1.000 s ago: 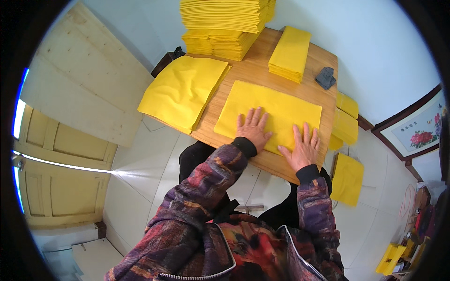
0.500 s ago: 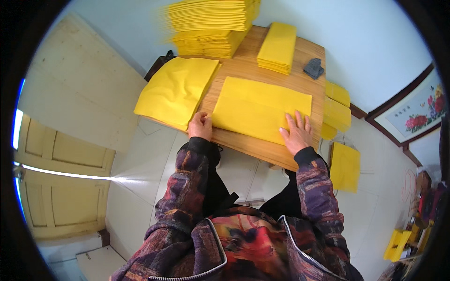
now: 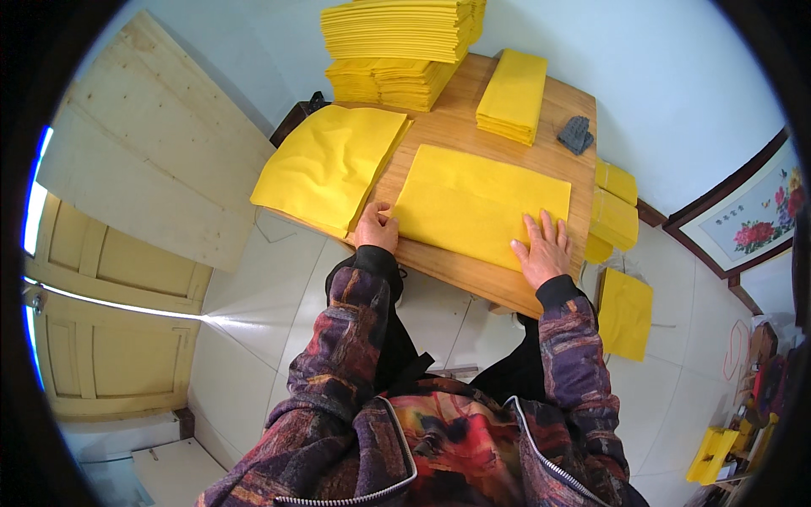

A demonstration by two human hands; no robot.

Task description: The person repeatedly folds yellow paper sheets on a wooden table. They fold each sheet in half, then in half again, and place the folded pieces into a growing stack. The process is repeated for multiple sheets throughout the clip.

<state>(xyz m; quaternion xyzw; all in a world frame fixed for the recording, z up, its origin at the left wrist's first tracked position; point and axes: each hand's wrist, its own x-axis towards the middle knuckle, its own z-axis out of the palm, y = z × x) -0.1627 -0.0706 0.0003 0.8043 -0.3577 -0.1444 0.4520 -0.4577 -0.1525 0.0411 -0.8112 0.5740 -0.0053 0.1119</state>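
A folded yellow felt sheet lies on the wooden table in front of me. My right hand presses flat on its near right part, fingers spread. At its near left corner is my left hand, fingers curled and pinched together at the sheet's edge; the fingertips are partly hidden. Just beyond the left hand, a pile of wider yellow felt sheets with a rumpled top hangs slightly over the table's left edge.
Tall stacks of folded yellow felt stand at the table's far left. A narrower folded stack and a grey glove-like cloth lie on the wooden table toward the right. Yellow bundles sit beyond its right edge.
The view has shifted slightly, so the table sits a little lower and farther right. Both hands keep nearly the same places at the sheet.
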